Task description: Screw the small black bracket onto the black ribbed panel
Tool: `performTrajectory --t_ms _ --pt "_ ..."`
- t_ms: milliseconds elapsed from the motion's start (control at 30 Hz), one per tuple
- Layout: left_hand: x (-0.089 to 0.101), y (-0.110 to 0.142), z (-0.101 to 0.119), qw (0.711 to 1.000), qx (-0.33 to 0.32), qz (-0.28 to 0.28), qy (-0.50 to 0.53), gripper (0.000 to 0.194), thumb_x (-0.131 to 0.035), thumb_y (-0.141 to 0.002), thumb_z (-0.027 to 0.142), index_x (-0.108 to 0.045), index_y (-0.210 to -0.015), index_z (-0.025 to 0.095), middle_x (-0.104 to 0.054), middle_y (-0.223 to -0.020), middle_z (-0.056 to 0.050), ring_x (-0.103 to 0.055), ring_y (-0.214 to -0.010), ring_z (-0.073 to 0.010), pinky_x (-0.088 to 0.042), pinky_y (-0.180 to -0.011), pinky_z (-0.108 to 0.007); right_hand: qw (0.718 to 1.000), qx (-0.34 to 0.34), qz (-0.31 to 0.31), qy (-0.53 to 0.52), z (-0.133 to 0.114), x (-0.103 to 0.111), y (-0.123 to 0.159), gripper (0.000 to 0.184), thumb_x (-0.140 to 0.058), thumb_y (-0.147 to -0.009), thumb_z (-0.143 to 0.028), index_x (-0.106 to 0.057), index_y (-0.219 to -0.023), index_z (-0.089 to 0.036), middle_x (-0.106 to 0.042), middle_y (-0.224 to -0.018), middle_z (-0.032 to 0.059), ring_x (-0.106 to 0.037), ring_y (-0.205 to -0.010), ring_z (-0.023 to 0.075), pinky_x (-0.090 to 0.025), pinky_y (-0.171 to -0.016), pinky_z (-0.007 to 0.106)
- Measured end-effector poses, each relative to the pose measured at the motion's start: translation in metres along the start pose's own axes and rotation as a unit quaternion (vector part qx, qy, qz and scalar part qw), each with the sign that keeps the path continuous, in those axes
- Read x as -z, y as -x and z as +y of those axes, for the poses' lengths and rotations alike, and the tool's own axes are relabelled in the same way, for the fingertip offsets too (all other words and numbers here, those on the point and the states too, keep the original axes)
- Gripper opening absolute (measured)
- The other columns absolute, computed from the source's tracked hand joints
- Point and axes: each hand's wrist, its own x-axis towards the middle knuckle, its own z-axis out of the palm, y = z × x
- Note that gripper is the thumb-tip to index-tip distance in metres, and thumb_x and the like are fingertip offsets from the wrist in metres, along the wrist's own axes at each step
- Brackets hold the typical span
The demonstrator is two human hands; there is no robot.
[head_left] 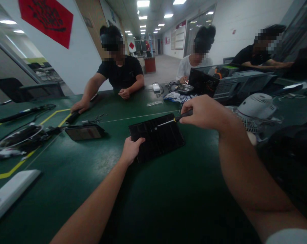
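Note:
A flat black rectangular panel (166,139) is in front of me, over the green table. My left hand (131,148) grips its left edge, with the thumb on top. In my right hand (203,113) is a screwdriver (178,118) with a dark handle and a yellow collar. Its thin metal shaft points left across the panel. The tip is close to a small pale round spot (156,128) on the panel; I cannot tell if they touch.
A propped-up phone-like device (84,132) stands left of the panel. Nearer left lies a long white object (13,193). A white fan-like appliance (256,106) and a metal computer case (245,84) are at right. Co-workers sit across; one person's hand (80,106) rests on a black tool.

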Motion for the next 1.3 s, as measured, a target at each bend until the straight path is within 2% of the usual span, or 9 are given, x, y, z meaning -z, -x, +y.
performTrajectory --t_ms 400,900,1300 --pt "-0.0002 0.0001 0.0003 1.000 -0.003 0.003 -0.007 0.034 -0.087 -0.058 0.035 -0.071 -0.081 0.015 -0.075 -0.078 -0.006 -0.071 -0.071 -0.0235 -0.056 -0.068 -0.034 1.000 0.000 -0.021 0.006 -0.0054 -0.0076 -0.0050 0.030 -0.073 -0.081 -0.046 -0.086 -0.096 -0.023 -0.078 -0.089 0.0094 -0.069 -0.084 0.0271 -0.049 -0.076 0.041" --pt "-0.0008 0.0023 0.0055 1.000 0.004 0.003 -0.016 0.032 -0.085 -0.060 0.034 -0.073 -0.084 0.016 -0.077 -0.082 -0.007 -0.074 -0.076 -0.0259 -0.061 -0.075 -0.037 0.999 -0.015 -0.044 0.023 -0.0033 -0.0096 -0.0074 0.036 -0.070 -0.085 -0.050 -0.087 -0.096 -0.020 -0.080 -0.093 0.0129 -0.071 -0.089 0.0285 -0.050 -0.074 0.039" --pt "0.0008 0.0014 0.0052 1.000 0.008 0.001 -0.023 0.030 -0.085 -0.062 0.033 -0.072 -0.083 0.017 -0.077 -0.083 -0.008 -0.074 -0.075 -0.0255 -0.059 -0.068 -0.033 0.999 -0.020 -0.043 0.025 -0.0018 -0.0099 -0.0086 0.035 -0.069 -0.087 -0.050 -0.086 -0.094 -0.020 -0.080 -0.093 0.0120 -0.071 -0.090 0.0281 -0.049 -0.074 0.039"
